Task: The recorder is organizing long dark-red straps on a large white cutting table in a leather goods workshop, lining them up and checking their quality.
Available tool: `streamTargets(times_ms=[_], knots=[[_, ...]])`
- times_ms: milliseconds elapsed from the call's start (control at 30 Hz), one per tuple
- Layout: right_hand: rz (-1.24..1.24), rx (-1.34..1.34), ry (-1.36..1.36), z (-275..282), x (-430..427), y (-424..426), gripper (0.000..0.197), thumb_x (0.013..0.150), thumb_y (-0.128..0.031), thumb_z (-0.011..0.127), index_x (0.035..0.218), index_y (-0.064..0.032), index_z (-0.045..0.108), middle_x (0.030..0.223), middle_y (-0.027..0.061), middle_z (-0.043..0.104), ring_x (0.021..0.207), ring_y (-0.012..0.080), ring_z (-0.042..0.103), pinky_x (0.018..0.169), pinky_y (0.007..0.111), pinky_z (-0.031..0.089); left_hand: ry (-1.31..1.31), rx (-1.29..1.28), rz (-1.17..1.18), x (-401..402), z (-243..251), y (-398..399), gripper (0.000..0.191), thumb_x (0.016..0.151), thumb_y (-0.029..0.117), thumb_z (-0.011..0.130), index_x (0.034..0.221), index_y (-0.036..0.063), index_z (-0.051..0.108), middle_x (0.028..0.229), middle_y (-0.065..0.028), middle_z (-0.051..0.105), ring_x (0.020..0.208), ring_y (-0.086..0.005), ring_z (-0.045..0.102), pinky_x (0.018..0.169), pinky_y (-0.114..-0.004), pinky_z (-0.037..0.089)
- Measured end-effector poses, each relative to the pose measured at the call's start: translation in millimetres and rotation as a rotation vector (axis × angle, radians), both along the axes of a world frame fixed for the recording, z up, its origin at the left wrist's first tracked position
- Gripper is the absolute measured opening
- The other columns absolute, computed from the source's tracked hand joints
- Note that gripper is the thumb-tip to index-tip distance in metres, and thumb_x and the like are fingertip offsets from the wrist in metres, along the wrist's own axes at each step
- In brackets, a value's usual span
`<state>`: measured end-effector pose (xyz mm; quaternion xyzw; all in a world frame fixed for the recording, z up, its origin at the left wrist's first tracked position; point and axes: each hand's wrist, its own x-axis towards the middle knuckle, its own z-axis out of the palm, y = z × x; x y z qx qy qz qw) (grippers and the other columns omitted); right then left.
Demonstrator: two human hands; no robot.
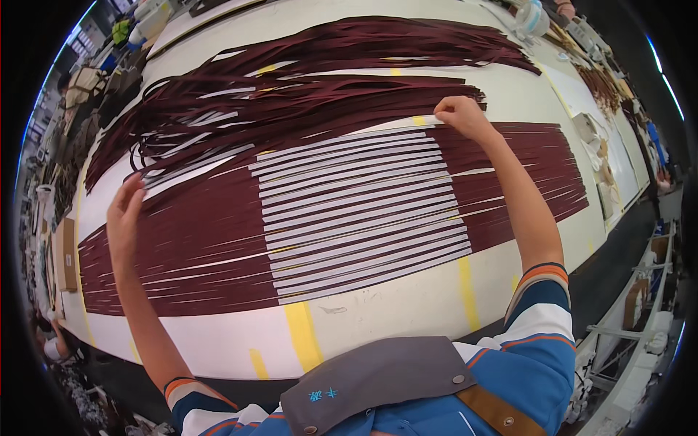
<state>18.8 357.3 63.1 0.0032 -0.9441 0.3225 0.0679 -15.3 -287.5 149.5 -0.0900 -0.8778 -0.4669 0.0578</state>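
Note:
Long maroon strips [202,229] lie side by side in a flat row across the table, their white middle sections [360,212] lined up with narrow dark gaps between them. At the row's far left edge is my left hand [124,218], its fingertips beside dark looped strip ends. My right hand [466,117] is above the far edge, right of the white sections, with thumb and forefinger drawn together. Whether either hand pinches a strip is too unclear to tell. Just beyond the row lies a loose, tangled bundle of maroon strips [327,106], and behind it a second bundle [381,43].
Yellow tape [302,332] marks the white tabletop [381,305]. A cardboard box [66,253] stands at the left end. Toward the right are a pale tape roll or container [531,19] and more reddish strips [600,87]. A metal rack [616,332] is off the near right edge.

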Motion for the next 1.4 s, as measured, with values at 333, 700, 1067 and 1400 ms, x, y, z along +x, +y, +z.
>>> streamTargets(times_ms=[333, 700, 1067, 1400], knots=[[0.241, 0.193, -0.167, -29, -33, -72, 0.013, 0.066, -0.007, 0.07, 0.075, -0.0028, 0.061, 0.077, 0.0141, 0.064, 0.078, 0.0322, 0.062, 0.07, 0.039, 0.049, -0.532, 0.207, -0.453, 130, -56, 116, 0.024, 0.089, 0.005, 0.059, 0.112, -0.0033, 0.061, 0.094, -0.0059, 0.064, 0.087, -0.0116, 0.061, 0.077, -0.024, 0.05], [0.595, -0.337, -0.482, 135, 133, -179, 0.008, 0.084, -0.011, 0.062, 0.084, -0.0032, 0.059, 0.067, 0.0001, 0.058, 0.056, 0.0067, 0.054, 0.05, 0.022, 0.044, -0.899, 0.69, -0.866, 178, -68, 225, 0.06, 0.094, 0.019, 0.05, 0.145, -0.001, 0.026, 0.073, -0.0025, 0.053, 0.066, -0.0098, 0.052, 0.062, -0.022, 0.041], [-0.151, -0.215, -0.298, 49, 210, 2, 0.008, 0.08, -0.003, 0.057, 0.073, -0.0027, 0.056, 0.056, -0.0005, 0.053, 0.044, 0.0042, 0.044, 0.039, 0.02, 0.032, 0.016, 1.34, 0.259, 85, -81, 7, 0.025, 0.096, 0.025, 0.052, 0.095, 0.002, 0.063, 0.064, 0.0017, 0.05, 0.055, -0.0089, 0.046, 0.056, -0.027, 0.043], [-0.456, 0.054, -0.211, 4, 249, 159, 0.009, 0.069, 0.001, 0.057, 0.061, -0.0003, 0.053, 0.048, 0.0046, 0.051, 0.041, 0.01, 0.048, 0.037, 0.026, 0.036, 0.175, 1.493, 0.604, 150, -104, -218, 0.018, 0.097, 0.015, 0.046, 0.104, -0.0003, 0.053, 0.06, 0.0034, 0.035, 0.049, -0.0084, 0.032, 0.047, -0.025, 0.031]])
